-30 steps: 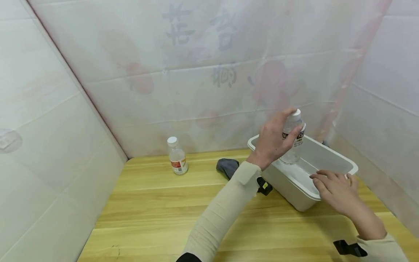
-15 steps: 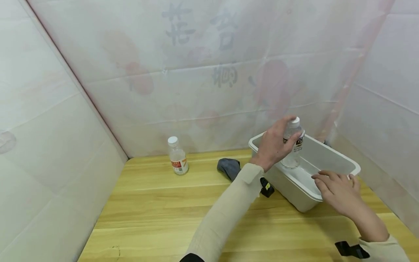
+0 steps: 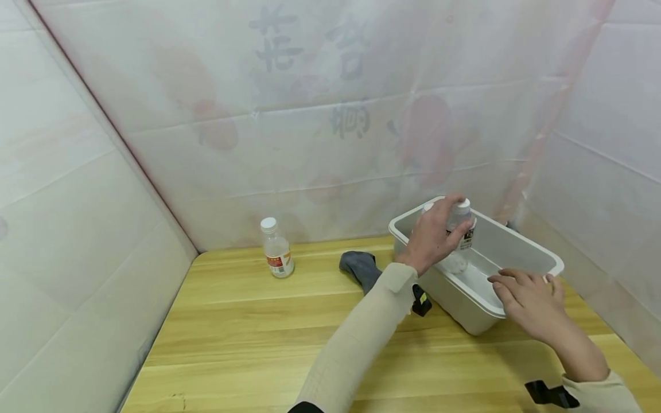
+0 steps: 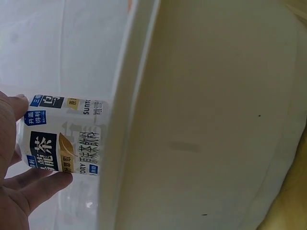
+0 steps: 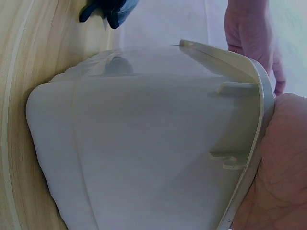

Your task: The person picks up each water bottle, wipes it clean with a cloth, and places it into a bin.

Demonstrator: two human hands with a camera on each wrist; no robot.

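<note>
My left hand grips a small clear bottle with a white cap and a printed label, holding it upright inside the white plastic bin. The bottle's lower part is below the bin's rim. In the left wrist view my fingers wrap the labelled bottle beside the bin wall. My right hand rests with straight fingers on the bin's near rim. In the right wrist view the palm presses against the bin's rim.
A second capped bottle stands at the back left of the wooden table. A grey cloth lies left of the bin. White sheeted walls close in the back and both sides.
My left hand has lowered the bottle from above the bin's rim down into the bin. My right hand has stayed on the rim.
</note>
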